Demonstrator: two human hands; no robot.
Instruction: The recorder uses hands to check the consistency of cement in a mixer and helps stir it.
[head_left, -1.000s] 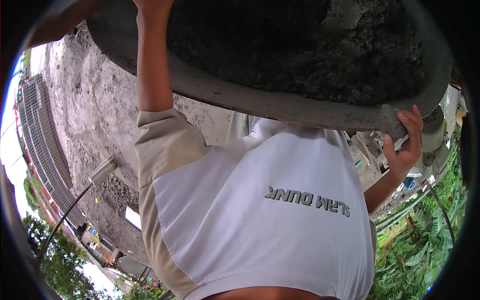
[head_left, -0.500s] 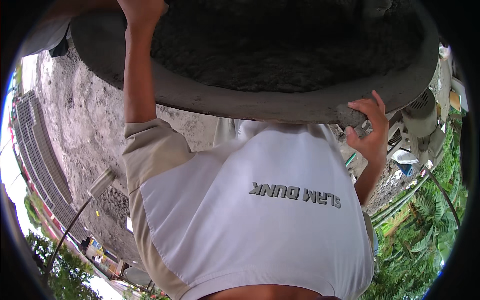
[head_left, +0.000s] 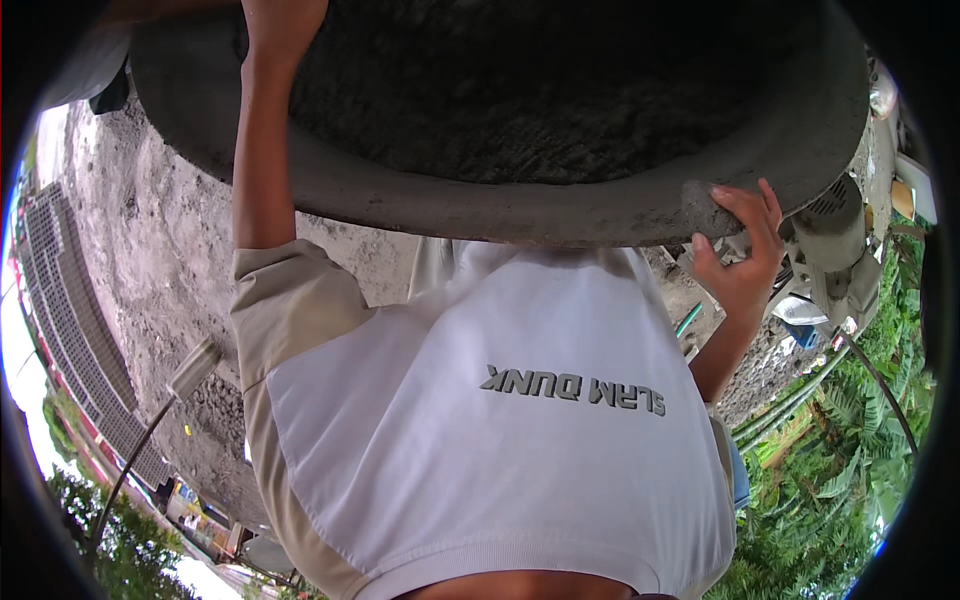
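A large round dark grey basin [head_left: 470, 208] with a broad, smooth rim fills the upper part of the head view, close against my white shirt. Its inside is rough and mostly in shadow. My right hand [head_left: 745, 240] is at the rim's near right side, thumb and fingers curled around a small pitted grey lump [head_left: 705, 208]. The lump rests against the rim; I cannot tell what it is made of. My left hand [head_left: 285, 25] reaches over the basin's left side. The top edge of the view cuts off its fingers, so whatever they hold or touch is hidden.
Grey perforated blocks [head_left: 80, 320] line the far left of the rough grey ground [head_left: 150, 230]. A pale cylindrical thing [head_left: 195, 368] on a thin dark rod shows at left. To the right are a grey vented machine part [head_left: 835, 220], a blue object [head_left: 802, 335] and green plants [head_left: 850, 490].
My right hand and the grey lump have shifted slightly up along the rim's face. My left hand is a little further out of view. The whole scene has slid slightly left.
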